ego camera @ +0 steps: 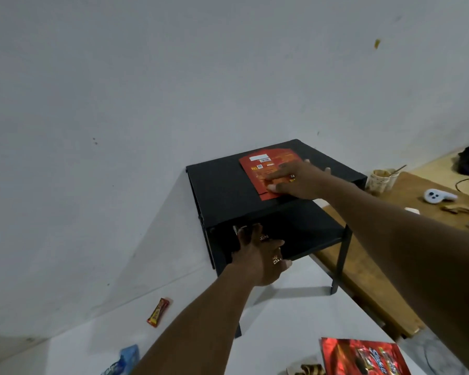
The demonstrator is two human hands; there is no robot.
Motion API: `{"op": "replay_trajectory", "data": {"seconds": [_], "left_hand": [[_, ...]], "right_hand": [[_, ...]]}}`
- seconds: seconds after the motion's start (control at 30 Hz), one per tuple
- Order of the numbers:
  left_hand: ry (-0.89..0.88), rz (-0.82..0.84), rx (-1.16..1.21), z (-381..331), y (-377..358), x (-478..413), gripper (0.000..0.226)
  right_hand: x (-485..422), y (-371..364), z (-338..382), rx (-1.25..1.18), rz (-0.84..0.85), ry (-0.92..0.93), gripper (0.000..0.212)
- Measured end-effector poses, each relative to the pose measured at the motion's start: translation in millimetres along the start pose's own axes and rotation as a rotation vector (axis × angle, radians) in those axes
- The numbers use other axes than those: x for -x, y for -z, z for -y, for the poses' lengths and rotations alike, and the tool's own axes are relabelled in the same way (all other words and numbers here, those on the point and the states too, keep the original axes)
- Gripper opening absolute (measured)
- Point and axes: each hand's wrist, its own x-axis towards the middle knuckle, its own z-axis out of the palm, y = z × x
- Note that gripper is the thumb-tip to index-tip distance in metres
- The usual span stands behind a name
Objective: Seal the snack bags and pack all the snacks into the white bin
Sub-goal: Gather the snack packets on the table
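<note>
A pale grey wall is filling most of the view, and below it a white table (pixel 295 315) is running alongside a wooden one at the right. A black shelf (pixel 222 185) is standing on the white table against the wall.

On the shelf top a red bag (pixel 257 169) is lying flat, its long axis running away from the person, toward the wall. The right hand (pixel 298 182) is resting on the bag's near end with fingers spread and pressing down flat, not pinching; the bag is sitting directly under the fingertips, so this hand is the one placed to take it. The left hand (pixel 257 253) is reaching into the shelf's lower level, fingers curled round something dark with lettering; what it is I cannot tell, nor whether the hold is firm.

Other snacks are lying well apart on the white table: a candy bar (pixel 159 312) to the left, a blue packet (pixel 125 358) at the bottom edge, and a large red pouch (pixel 363 358) near the bottom right. No white bin is showing in view.

Judging from this, the bag is probably being drawn toward the shelf's near edge, where the fingers could close over it.
</note>
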Motion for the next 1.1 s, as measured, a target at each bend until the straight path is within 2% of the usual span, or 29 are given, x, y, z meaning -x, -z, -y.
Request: {"op": "replay_trajectory", "data": {"seconds": [0.13,0.23,0.37,0.5,0.7,0.9,1.0,1.1], "left_hand": [[0.087,-0.159,0.109,-11.2,3.0,1.8,0.033],[0.118,-0.160,0.086,-15.4,3.2,12.2,0.027],[0.187,-0.170,0.201,-18.4,-3.6,35.2,0.014],[0.088,-0.304,0.255,-18.5,-9.6,67.5,0.013],[-0.132,-0.404,0.315,-6.2,-3.7,142.7,0.023],[-0.131,-0.436,0.338,23.8,6.6,268.5,0.022],[-0.054,-0.473,0.318,59.1,8.2,345.6,0.021],[0.105,-0.502,0.265,114.5,8.9,432.8,0.020]], "right_hand": [[1.1,3.3,3.4,0.018,-0.007,-0.029,0.048],[10.9,0.1,10.4,0.016,-0.060,-0.043,0.042],[29.4,-6.2,22.8,0.029,-0.171,-0.026,0.029],[56.6,-10.5,36.5,-0.021,-0.246,0.027,0.020],[111.6,-15.9,74.0,-0.070,-0.272,0.063,0.024],[182.5,-35.9,173.2,-0.119,-0.257,0.162,0.023],[218.6,-57.1,247.5,-0.151,-0.175,0.270,0.025],[255.9,-84.0,334.5,-0.172,-0.128,0.390,0.030]]}}
